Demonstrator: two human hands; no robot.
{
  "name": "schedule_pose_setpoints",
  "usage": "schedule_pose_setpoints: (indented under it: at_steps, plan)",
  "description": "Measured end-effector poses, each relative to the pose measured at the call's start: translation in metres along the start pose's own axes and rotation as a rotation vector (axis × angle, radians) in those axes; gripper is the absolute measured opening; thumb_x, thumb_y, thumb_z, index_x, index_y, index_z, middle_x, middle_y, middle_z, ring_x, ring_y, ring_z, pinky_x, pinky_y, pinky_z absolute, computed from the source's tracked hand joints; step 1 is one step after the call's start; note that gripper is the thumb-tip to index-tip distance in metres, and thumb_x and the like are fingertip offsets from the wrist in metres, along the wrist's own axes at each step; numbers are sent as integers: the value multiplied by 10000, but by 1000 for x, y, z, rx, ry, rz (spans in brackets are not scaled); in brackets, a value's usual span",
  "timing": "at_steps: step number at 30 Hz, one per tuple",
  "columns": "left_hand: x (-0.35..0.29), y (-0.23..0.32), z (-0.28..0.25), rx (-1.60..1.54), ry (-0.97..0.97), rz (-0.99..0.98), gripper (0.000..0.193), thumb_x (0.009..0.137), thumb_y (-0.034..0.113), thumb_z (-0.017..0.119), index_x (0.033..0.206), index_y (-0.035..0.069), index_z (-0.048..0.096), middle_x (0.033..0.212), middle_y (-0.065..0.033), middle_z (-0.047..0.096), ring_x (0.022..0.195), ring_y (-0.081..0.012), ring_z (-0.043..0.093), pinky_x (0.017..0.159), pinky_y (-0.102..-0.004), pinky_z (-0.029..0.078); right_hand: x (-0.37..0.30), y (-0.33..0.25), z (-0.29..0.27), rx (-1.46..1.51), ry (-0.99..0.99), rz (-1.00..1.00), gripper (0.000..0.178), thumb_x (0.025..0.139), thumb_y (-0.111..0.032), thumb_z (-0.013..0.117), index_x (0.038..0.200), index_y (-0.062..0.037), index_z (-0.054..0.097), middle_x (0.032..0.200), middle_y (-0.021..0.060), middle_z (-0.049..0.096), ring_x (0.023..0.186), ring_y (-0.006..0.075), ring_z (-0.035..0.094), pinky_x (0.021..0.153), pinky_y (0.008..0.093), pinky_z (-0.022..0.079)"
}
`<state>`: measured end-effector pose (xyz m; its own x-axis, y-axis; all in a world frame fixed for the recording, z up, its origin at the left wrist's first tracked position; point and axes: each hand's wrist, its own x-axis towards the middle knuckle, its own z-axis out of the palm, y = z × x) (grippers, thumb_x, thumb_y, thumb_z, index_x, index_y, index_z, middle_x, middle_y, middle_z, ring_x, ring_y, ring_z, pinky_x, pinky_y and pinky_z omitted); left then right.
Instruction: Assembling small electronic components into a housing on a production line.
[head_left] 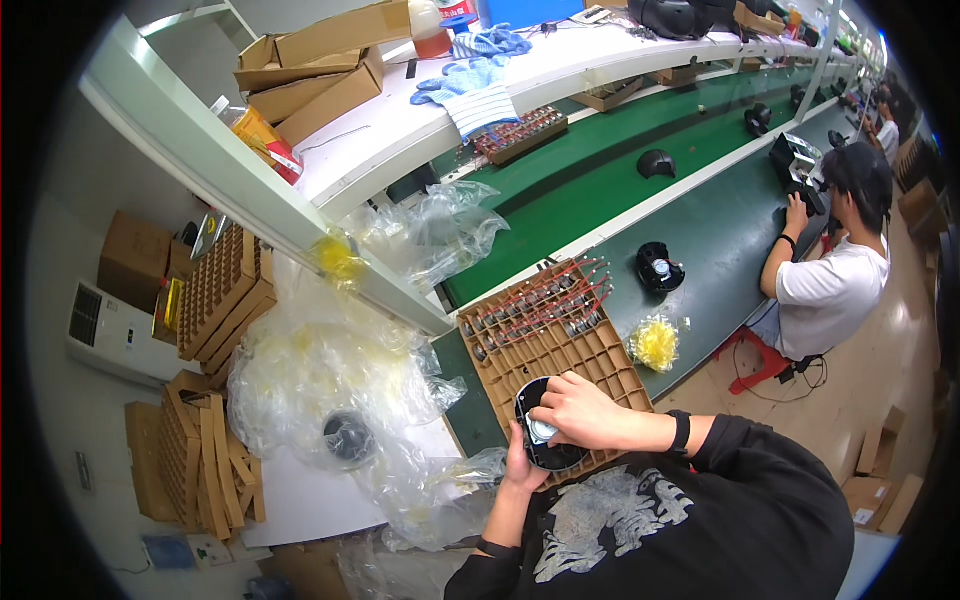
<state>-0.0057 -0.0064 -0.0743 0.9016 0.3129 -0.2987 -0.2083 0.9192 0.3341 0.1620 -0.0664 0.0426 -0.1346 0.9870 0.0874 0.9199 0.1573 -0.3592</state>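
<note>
My left hand (521, 468) grips the lower left rim of a round black housing (563, 458), tilted up in front of my chest. My right hand (584, 412) is closed over a round silver part (541, 431) inside the housing; its fingertips are partly hidden. Beneath and beyond the housing lies a brown cardboard divider tray (608, 366). Its far cells hold several small metal parts with red wires (535, 309), while the visible nearer cells hold none. On the bench to the right of the tray sit another black housing (660, 268) and a yellow bundle (654, 343).
Crumpled clear plastic bags (310, 365) heap up on the left around a metal post (270, 180). A green conveyor (590, 160) runs beyond the bench. Stacked divider trays (225, 300) stand far left. To the right, a co-worker (840, 270) sits at the bench.
</note>
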Motion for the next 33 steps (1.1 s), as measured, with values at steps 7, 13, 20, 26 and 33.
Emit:
schedule_pose_setpoints:
  at_steps: [7,13,20,26,33]
  plan:
    - [2,-2,7,30,34,-7,659,945,572,260,1344,63,383,1311,-115,491,1190,-257,495,1011,-415,404,-3,3,1,10,-4,5,456,604,-284,763,1003,-106,634,850,21,611,910,216,542,800,338,395]
    - [8,-4,18,64,45,-8,660,944,569,269,1355,63,369,1323,-124,478,1206,-267,482,1021,-423,394,-13,11,-14,163,171,23,401,690,-308,735,1001,-77,628,1044,76,567,975,249,515,827,364,404]
    - [27,-20,15,122,-38,-184,639,947,532,332,1373,55,349,1320,-123,484,1183,-262,500,1004,-427,404,-53,76,-11,428,-64,372,409,873,-334,573,1140,-23,567,776,229,645,751,383,637,692,454,506]
    - [40,-32,30,261,-106,-324,698,937,554,336,1415,50,272,1394,-113,405,1265,-256,413,1057,-430,318,-109,100,-1,837,-90,692,308,890,-168,492,1130,9,570,793,132,661,647,161,661,626,321,524]
    - [-40,24,-20,546,137,-100,586,977,418,370,1378,-7,323,1384,-186,410,1238,-287,451,1010,-408,374,-227,187,30,767,428,1163,338,822,-87,513,1099,106,528,844,165,645,639,240,676,576,291,536]
